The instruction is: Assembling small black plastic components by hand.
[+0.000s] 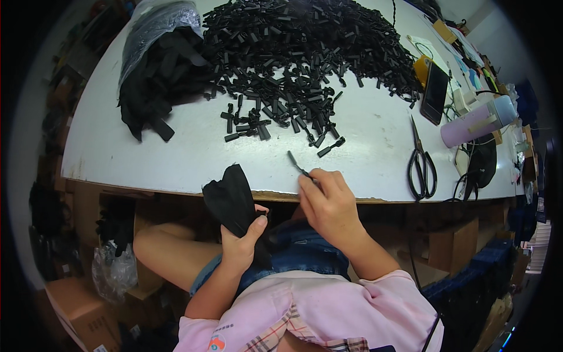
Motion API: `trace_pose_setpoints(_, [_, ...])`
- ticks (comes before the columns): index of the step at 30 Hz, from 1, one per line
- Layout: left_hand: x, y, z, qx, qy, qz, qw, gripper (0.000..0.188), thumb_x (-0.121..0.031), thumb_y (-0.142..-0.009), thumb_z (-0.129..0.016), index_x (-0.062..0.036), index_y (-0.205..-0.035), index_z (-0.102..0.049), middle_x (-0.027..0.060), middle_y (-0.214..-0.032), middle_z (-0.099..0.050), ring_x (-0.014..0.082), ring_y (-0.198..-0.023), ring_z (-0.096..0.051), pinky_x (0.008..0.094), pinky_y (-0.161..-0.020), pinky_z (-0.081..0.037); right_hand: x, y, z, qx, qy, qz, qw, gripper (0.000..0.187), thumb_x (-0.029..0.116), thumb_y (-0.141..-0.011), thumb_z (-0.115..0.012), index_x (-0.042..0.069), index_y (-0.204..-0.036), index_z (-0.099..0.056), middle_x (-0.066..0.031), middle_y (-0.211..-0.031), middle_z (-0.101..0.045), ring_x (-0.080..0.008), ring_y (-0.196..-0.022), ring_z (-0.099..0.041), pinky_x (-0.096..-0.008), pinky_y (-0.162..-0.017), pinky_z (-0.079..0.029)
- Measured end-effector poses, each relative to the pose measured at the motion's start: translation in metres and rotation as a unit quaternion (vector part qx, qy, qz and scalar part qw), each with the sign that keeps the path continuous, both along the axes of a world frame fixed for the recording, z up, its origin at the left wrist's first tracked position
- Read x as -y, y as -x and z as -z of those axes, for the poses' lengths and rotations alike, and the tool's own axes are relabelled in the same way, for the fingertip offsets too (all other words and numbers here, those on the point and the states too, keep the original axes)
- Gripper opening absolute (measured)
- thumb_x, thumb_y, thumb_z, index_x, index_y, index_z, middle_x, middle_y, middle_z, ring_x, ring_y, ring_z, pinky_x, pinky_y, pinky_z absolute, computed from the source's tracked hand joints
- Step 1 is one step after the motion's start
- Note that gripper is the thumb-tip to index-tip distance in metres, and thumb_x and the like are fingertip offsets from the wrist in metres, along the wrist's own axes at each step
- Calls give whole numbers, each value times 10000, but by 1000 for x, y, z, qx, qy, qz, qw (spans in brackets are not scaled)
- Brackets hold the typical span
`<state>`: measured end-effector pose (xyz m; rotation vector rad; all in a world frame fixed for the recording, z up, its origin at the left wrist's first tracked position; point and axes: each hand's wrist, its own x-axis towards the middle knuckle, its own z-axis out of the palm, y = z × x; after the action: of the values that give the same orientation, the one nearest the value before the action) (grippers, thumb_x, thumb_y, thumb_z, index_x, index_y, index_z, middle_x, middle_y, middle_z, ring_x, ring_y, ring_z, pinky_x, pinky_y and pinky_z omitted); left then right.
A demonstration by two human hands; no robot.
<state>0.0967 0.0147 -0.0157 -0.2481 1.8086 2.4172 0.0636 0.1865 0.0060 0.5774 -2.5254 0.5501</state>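
My left hand (240,242) is closed around a bunch of black fabric strips (230,196), held upright just off the table's near edge. Something small and dark shows at its thumb tip, too small to name. Between the pinched fingers of my right hand (331,205) is a black zipper pull (296,162), its long tab pointing up and left over the tabletop. Beyond both hands, loose black zipper pulls (299,108) lie scattered in front of a large heap of the same pieces (311,41).
On the white table (193,152), more black strips (155,85) spill from a clear plastic bag (155,26) at the far left. To the right lie black scissors (421,167), a phone (434,92) and a lilac bottle (476,122). Cardboard boxes (85,311) stand below.
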Motion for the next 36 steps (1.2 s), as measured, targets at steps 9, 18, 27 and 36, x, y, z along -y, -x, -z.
trace_pose_setpoints(9, [-5, -4, -11, -54, 49, 10, 997, 116, -39, -736, -613, 0, -840, -578, 14, -779, -570, 76, -701, -508, 211, -635, -413, 19, -19, -3, 300, 471, -121, 821, 139, -29, -688, -603, 4, -823, -601, -82, -758, -594, -108, -628, -555, -205, -558, -436])
trace_pose_setpoints(18, [-1, -7, -13, -30, 38, 31, 998, 160, 6, -710, -621, -7, -852, -549, 32, -795, -552, 98, -717, -512, 220, -664, -423, 18, -13, 2, 156, 360, -198, 898, 159, -26, -634, -636, 21, -784, -609, -79, -741, -606, -190, -660, -567, -258, -597, -446])
trace_pose_setpoints(27, [-8, -11, -15, -98, 59, -50, 992, 190, -11, -734, -605, 11, -918, -560, 58, -860, -585, 90, -796, -524, 226, -732, -419, 31, -31, 11, 293, 465, -132, 825, 165, -16, -719, -591, -23, -880, -558, -65, -762, -550, -69, -642, -527, -181, -547, -440])
trace_pose_setpoints(36, [0, -10, -15, -46, -5, -10, 999, 217, -35, -728, -614, 12, -932, -556, 73, -888, -582, 114, -803, -532, 246, -737, -423, 30, -28, 13, 375, 567, -134, 721, 52, 32, -749, -576, -2, -774, -544, -6, -647, -521, -48, -511, -482, -163, -435, -379])
